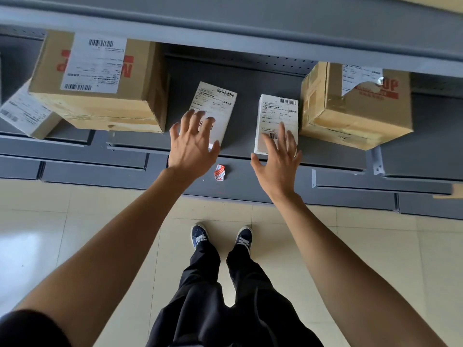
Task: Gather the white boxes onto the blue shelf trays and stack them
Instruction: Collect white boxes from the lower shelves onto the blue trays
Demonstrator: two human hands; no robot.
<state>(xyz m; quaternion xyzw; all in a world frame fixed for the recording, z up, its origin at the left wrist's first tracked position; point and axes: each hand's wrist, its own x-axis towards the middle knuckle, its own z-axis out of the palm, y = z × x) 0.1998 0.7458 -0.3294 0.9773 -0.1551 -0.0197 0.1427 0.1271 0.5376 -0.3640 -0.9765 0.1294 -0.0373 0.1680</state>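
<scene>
Shelving (250, 78) of grey-blue metal fills the upper half of the frame, and the two white boxes lie on its middle tray between two big cardboard cartons, one at upper left (100, 83) and one at upper right (355, 106). Each white box sits just ahead of its own hand, long axis running away from the person: the left white box (218, 106) leans a little to the right, the right white box (276, 116) lies nearly straight. The left hand (191, 144) is spread wide over the near end of its box, the right hand (278, 159) likewise spread over the other; whether the fingers touch the cardboard I cannot tell. A clear gap of tray parts the boxes, so stacking likely means sliding one inward. A crumpled red-and-white label (220, 172) lies on the lower ledge, above the pale tiled floor (75, 234).
</scene>
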